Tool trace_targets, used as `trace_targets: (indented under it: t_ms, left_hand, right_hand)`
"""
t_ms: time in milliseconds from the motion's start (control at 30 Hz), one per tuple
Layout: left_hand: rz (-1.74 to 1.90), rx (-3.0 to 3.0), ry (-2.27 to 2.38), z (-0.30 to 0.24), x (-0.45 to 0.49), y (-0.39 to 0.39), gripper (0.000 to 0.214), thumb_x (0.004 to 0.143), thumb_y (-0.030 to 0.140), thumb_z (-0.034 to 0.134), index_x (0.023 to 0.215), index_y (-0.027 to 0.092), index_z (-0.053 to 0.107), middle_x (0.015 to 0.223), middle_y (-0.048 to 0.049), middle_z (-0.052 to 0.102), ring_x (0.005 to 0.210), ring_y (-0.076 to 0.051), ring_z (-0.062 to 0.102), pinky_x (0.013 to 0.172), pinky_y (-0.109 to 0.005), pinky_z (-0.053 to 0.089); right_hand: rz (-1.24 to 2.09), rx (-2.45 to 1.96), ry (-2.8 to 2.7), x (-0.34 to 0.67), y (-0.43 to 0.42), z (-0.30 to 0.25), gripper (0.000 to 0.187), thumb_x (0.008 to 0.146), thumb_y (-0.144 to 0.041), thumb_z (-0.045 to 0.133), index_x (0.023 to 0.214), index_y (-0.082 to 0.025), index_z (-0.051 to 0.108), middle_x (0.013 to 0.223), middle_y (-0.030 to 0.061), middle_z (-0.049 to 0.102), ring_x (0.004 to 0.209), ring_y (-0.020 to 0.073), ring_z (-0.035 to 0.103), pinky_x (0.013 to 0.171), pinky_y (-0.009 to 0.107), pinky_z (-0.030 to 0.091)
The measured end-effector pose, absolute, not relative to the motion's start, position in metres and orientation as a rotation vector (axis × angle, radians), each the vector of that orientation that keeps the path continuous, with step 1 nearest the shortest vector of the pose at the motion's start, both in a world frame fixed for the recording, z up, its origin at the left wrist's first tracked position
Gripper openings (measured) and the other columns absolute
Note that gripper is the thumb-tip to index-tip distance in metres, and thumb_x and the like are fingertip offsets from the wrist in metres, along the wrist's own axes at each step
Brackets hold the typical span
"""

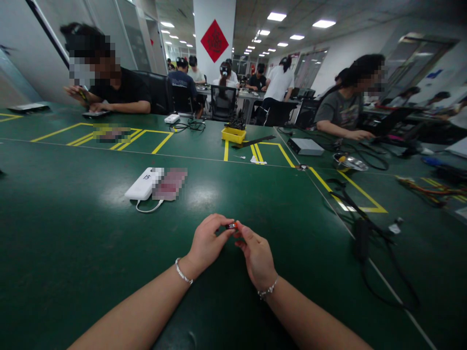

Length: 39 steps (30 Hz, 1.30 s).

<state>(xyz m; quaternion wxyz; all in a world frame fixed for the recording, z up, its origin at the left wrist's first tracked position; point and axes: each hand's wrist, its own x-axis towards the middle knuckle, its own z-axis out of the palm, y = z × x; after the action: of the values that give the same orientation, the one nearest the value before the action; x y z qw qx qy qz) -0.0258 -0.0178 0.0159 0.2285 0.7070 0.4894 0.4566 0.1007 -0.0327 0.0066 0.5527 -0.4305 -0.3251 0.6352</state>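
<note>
Both my hands meet over the green table (73, 233) just in front of me. My left hand (206, 241) and my right hand (257, 256) pinch a small red and black object (232, 225) between their fingertips. The object is too small to name. Each wrist wears a thin beaded bracelet. A white power bank (143, 184) with a short white cable lies on the table to the far left of my hands.
A yellow bin (233, 134) stands at the table's far middle, near yellow floor-tape lines. Black cables (365, 228) and a grey box (305, 146) lie to the right. Persons sit at the far left and far right; others work behind.
</note>
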Motion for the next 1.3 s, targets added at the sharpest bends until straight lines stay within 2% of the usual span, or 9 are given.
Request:
trace_targets:
  t_ms: [367, 600, 733, 867, 933, 1067, 1300]
  left_hand:
    - [1.276, 1.971, 1.35, 0.019, -0.025, -0.019, 0.013, 0.07, 0.023, 0.053, 0.082, 0.02, 0.058, 0.076, -0.0014, 0.057, 0.072, -0.013, 0.052, 0.068, -0.028, 0.042]
    - [1.104, 2.141, 1.387, 0.019, -0.021, -0.018, 0.014, 0.07, 0.021, 0.053, 0.084, 0.02, 0.054, 0.08, -0.0016, 0.055, 0.078, -0.015, 0.05, 0.072, -0.031, 0.041]
    - [1.048, 2.159, 1.417, 0.016, -0.023, -0.016, 0.032, 0.068, 0.021, 0.054, 0.1, 0.021, 0.047, 0.098, -0.0033, 0.053, 0.093, -0.017, 0.047, 0.083, -0.036, 0.037]
    - [0.98, 2.178, 1.486, 0.008, -0.03, -0.012, 0.033, 0.071, 0.019, 0.049, 0.103, 0.02, 0.045, 0.106, -0.0046, 0.05, 0.102, -0.019, 0.043, 0.089, -0.038, 0.033]
    - [0.95, 2.191, 1.52, 0.004, -0.033, -0.01, 0.032, 0.07, 0.019, 0.05, 0.102, 0.02, 0.046, 0.109, -0.0055, 0.048, 0.105, -0.02, 0.041, 0.091, -0.039, 0.031]
    - [0.858, 2.223, 1.526, -0.002, -0.034, -0.009, 0.028, 0.07, 0.02, 0.05, 0.098, 0.02, 0.05, 0.112, -0.006, 0.047, 0.111, -0.022, 0.037, 0.094, -0.041, 0.027]
    - [0.752, 2.243, 1.5, 0.0, -0.035, -0.009, 0.021, 0.071, 0.022, 0.048, 0.092, 0.021, 0.054, 0.109, -0.0053, 0.051, 0.109, -0.021, 0.039, 0.094, -0.043, 0.024]
  right_hand:
    - [1.543, -0.998, -0.757, 0.104, -0.028, 0.011, 0.024, 0.067, -0.034, 0.055, 0.082, -0.017, 0.064, 0.086, 0.0059, 0.061, 0.074, 0.0135, 0.052, 0.064, 0.027, 0.04]
    - [1.373, -1.115, -0.936, 0.106, -0.015, 0.007, 0.02, 0.057, -0.03, 0.065, 0.073, -0.017, 0.061, 0.073, 0.0022, 0.062, 0.068, 0.0136, 0.054, 0.064, 0.028, 0.04]
    - [1.096, -1.284, -1.058, 0.145, 0.017, 0.008, 0.026, 0.059, -0.035, 0.06, 0.077, -0.018, 0.06, 0.072, 0.0031, 0.061, 0.067, 0.0147, 0.053, 0.062, 0.028, 0.039]
    - [0.433, -1.741, -1.189, 0.23, 0.046, 0.012, 0.029, 0.063, -0.036, 0.052, 0.083, -0.016, 0.06, 0.074, 0.0064, 0.061, 0.066, 0.0169, 0.052, 0.061, 0.03, 0.037]
    - [0.206, -2.012, -1.205, 0.274, 0.05, 0.011, 0.029, 0.066, -0.035, 0.048, 0.084, -0.017, 0.061, 0.076, 0.008, 0.061, 0.065, 0.0189, 0.051, 0.059, 0.031, 0.035]
    - [0.106, -2.329, -1.153, 0.326, 0.046, 0.002, 0.031, 0.067, -0.034, 0.044, 0.087, -0.019, 0.062, 0.08, 0.0099, 0.061, 0.067, 0.0218, 0.051, 0.056, 0.031, 0.035]
    - [0.038, -2.522, -1.135, 0.337, 0.046, -0.005, 0.033, 0.067, -0.034, 0.04, 0.085, -0.022, 0.065, 0.09, 0.0141, 0.06, 0.079, 0.0295, 0.051, 0.058, 0.036, 0.036]
